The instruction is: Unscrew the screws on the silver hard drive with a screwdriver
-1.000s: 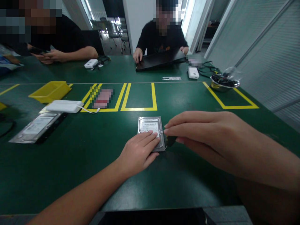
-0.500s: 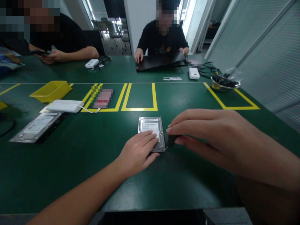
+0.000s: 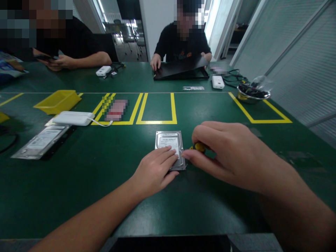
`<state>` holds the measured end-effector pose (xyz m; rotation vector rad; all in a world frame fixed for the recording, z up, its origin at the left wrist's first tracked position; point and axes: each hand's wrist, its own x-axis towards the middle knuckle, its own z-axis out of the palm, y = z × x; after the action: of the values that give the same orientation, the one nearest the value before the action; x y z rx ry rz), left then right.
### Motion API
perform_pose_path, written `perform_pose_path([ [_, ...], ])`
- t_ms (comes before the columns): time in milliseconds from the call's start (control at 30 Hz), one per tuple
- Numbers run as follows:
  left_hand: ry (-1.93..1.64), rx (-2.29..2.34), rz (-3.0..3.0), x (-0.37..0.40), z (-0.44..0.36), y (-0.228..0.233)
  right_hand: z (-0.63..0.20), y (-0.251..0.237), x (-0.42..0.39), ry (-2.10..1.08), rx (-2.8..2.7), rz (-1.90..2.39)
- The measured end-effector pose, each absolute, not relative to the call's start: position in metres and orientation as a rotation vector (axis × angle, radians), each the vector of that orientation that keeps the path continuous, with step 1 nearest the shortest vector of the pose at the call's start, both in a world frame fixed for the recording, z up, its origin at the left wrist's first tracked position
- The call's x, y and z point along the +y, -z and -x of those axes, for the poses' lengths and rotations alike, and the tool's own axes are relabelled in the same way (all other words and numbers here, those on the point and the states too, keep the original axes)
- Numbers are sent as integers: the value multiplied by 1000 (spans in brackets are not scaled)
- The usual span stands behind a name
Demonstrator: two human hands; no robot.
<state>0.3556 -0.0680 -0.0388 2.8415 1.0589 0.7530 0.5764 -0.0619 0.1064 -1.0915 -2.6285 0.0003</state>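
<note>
Meanwhile, left hand [image 3: 154, 171] presses flat, fingers spread, on a silver metal hard drive [image 3: 170, 148]; right hand [image 3: 228, 154] pinches a yellow-handled tool [image 3: 198, 147] beside it.

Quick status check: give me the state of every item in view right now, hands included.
Hard drive: flat on table, label up, pinned by left hand.
Left hand: palm down on the drive.
Right hand: closed on the screwdriver.
Screwdriver: yellow-black handle, at the drive's right edge.
Second drive: flat, untouched.
Yellow bin: upright.
Metal bowl: holds dark items.
</note>
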Motion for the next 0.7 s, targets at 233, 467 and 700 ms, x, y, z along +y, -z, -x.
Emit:
perform_pose_path([
  [233, -756, 1052, -2839, -67, -356, 39, -570, -99, -63, 107, -2724, 1189],
  [467, -746, 1056, -2839, -67, -355, 38, -593, -120, -71, 245, -2499, 1153],
  [700, -745, 1043, -2843, -66, -354, 40, -607, -123, -74, 785, -2225, 1604],
])
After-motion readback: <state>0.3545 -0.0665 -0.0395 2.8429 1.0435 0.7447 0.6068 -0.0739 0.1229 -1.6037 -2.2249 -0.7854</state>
